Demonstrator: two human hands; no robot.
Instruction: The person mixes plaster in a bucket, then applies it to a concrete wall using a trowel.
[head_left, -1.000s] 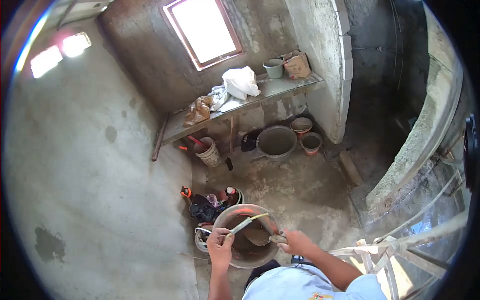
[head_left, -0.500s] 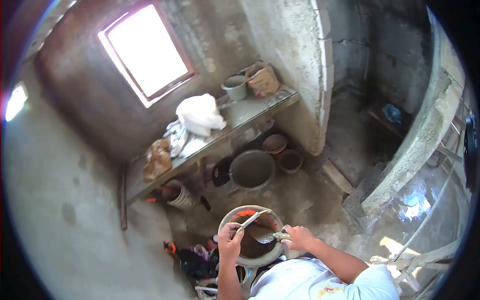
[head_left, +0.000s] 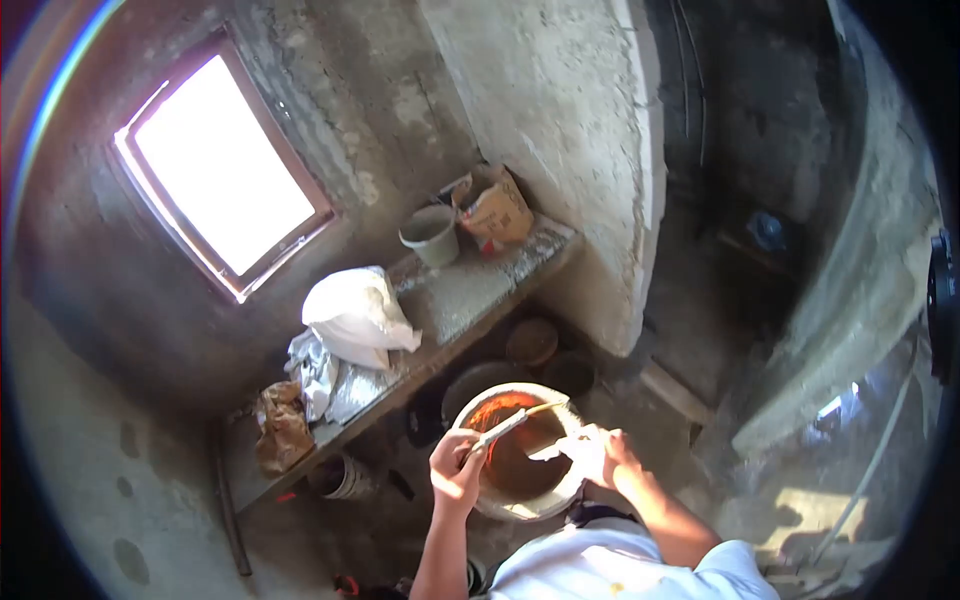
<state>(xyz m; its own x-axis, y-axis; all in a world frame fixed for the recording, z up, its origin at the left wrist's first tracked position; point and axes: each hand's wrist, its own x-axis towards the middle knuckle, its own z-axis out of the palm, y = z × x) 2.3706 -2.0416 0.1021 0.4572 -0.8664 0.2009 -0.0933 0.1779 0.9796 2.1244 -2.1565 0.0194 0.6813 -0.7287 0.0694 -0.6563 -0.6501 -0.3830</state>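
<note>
My left hand [head_left: 457,468] is closed round a pale-handled tool [head_left: 503,427] with a thin yellowish bent end, held over a large round bucket [head_left: 530,512]. At the bucket's right side, my right hand [head_left: 603,455] grips a trowel [head_left: 547,453], its blade over the opening and pointing left. Grey-brown material [head_left: 515,470] lies inside the bucket, with an orange patch on the inner wall. The trowel's handle is mostly hidden by my fingers.
A concrete shelf [head_left: 455,300] holds a grey bucket [head_left: 430,235], a torn paper bag [head_left: 497,212], a white sack [head_left: 358,312] and a brown bag [head_left: 284,428]. Below it stand a white bucket [head_left: 345,476] and dark round containers [head_left: 532,342]. A block [head_left: 676,392] lies on the floor at right.
The view has shifted, and the bucket and hands now appear closer to the shelf. Brighter light falls on my hands. Both tools remain held; the trowel blade shows less of its face.
</note>
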